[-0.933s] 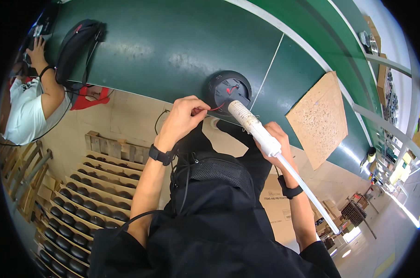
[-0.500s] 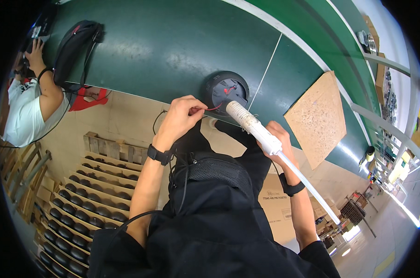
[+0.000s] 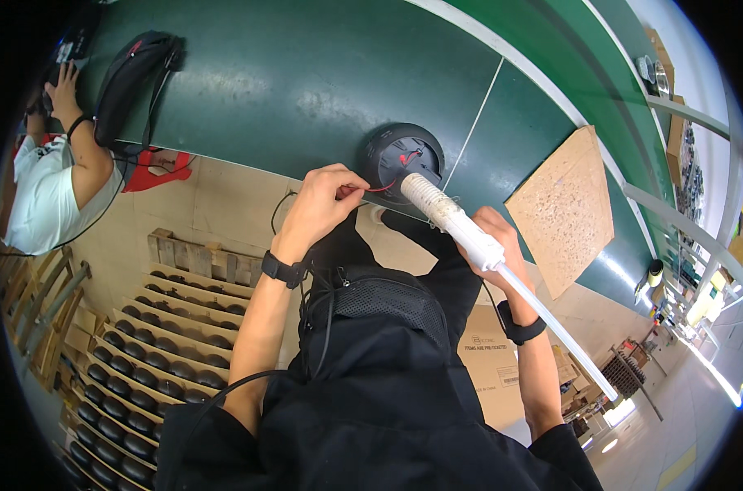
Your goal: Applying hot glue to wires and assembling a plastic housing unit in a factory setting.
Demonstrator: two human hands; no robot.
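A round black plastic housing rests near the edge of the green table, with small red wires and parts on its open face. My left hand is closed in a pinch on a thin red wire that runs to the housing. In my right hand is a white hot glue gun, its fingers wrapped round the body and partly hidden behind it. The gun's tip is over the lower right part of the housing. From its back end sticks out a long translucent glue stick.
On the green table lie a black bag and, to the right, a stained brown board. A co-worker in a white shirt is at the far left. Racks of black rounded parts stand lower left; a cardboard box is below right.
The glue gun's rear end and stick have swung slightly right and down. My left hand keeps its pinch on the red wire, almost unmoved.
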